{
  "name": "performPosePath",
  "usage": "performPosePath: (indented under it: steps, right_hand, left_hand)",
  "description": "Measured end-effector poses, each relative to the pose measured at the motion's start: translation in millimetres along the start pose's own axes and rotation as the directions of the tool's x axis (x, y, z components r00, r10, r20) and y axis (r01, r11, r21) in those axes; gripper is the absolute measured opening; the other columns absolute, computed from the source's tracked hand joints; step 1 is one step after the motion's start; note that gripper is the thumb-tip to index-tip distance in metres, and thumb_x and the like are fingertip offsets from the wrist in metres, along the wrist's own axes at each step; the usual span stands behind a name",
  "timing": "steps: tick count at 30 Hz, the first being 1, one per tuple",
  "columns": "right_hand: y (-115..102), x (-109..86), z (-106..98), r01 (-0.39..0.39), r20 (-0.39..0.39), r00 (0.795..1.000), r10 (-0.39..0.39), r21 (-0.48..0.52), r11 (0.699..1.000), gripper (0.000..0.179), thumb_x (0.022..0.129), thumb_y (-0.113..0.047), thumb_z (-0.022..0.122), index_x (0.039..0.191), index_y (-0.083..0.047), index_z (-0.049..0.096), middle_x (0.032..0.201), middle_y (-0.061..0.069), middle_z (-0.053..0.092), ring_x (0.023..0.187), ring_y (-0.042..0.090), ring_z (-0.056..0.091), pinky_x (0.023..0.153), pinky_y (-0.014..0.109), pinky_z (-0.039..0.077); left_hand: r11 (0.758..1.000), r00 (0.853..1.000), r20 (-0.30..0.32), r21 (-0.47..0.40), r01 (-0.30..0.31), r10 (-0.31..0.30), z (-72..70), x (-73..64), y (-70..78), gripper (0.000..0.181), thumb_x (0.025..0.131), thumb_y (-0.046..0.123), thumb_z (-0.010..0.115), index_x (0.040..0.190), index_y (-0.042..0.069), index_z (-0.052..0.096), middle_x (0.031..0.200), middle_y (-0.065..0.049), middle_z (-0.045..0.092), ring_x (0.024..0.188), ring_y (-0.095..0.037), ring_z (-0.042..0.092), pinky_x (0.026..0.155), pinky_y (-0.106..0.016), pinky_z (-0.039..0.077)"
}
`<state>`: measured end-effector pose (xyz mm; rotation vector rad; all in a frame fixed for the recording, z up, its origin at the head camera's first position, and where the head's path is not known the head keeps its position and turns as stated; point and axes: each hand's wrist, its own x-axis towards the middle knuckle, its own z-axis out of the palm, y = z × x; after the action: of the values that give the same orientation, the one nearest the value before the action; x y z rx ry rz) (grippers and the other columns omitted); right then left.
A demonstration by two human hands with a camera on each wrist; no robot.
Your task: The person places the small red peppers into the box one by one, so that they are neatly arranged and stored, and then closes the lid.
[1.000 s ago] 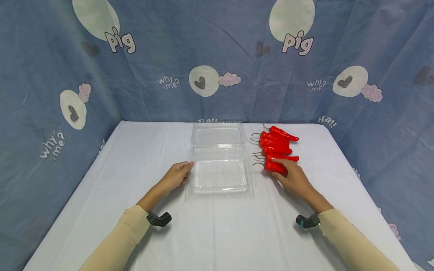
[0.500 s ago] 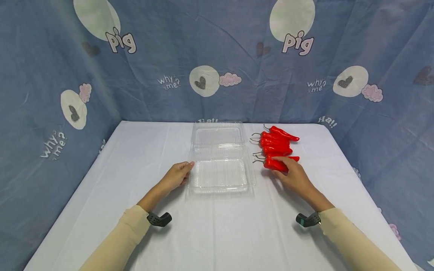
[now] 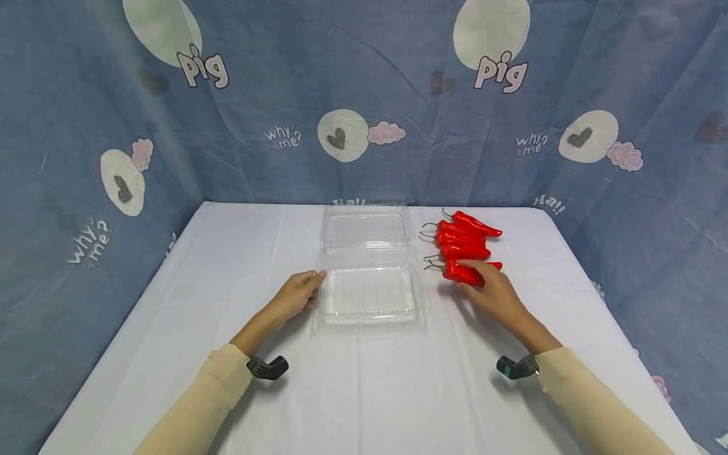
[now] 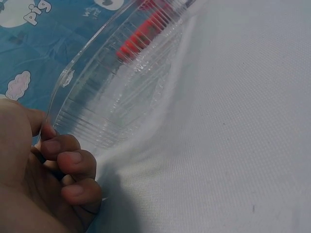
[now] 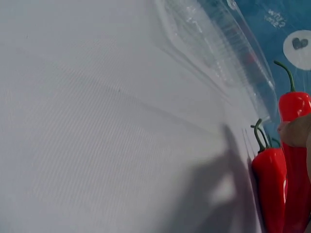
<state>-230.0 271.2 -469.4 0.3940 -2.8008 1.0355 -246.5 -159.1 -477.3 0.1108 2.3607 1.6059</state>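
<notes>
A clear plastic clamshell container (image 3: 368, 294) lies open in the middle of the table, its lid (image 3: 366, 229) folded back towards the wall. My left hand (image 3: 294, 297) pinches the container's left rim between thumb and fingers, as the left wrist view also shows. On the right, my right hand (image 3: 496, 296) grips a red chili pepper (image 3: 462, 273) with a green stem. The right wrist view has this pepper (image 5: 294, 107) raised beside another red pepper (image 5: 270, 182); most of that hand is out of frame there.
Several more red peppers (image 3: 462, 237) lie in a column behind the right hand, stems pointing left. White cloth (image 3: 364, 392) covers the table. A blue patterned curtain (image 3: 364, 76) hangs along the back and both sides.
The gripped pepper has risen slightly and moved a little away from me, now overlapping the pepper behind it in the head view. The left hand and container have stayed put.
</notes>
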Motion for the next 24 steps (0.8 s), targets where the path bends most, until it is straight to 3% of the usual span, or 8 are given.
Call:
performPosePath:
  steps: [8,24]
  right_hand:
    - [-15.6,5.9,1.7,0.060,-0.006,0.998,-0.060,0.044,0.997,0.056,0.087,-0.004,0.078,0.138,-0.010,0.056,0.134,0.013,0.059,0.124,0.032,0.054,0.102,0.052,0.048]
    - [-53.9,17.7,7.2,0.052,0.034,0.998,-0.055,0.071,0.996,0.057,0.086,-0.017,0.081,0.138,-0.017,0.058,0.137,0.007,0.059,0.124,0.028,0.053,0.100,0.050,0.050]
  left_hand:
    - [1.000,1.000,0.008,-0.007,-0.009,0.009,-0.9,-0.2,-1.3,0.049,0.106,0.048,0.048,0.074,0.010,0.042,0.061,0.002,0.042,0.054,-0.014,0.037,0.050,-0.026,0.032]
    - [1.000,1.000,0.018,-0.021,-0.024,0.024,-3.1,1.9,-0.5,0.048,0.106,0.046,0.048,0.073,0.011,0.040,0.060,0.003,0.039,0.054,-0.014,0.036,0.050,-0.025,0.032]
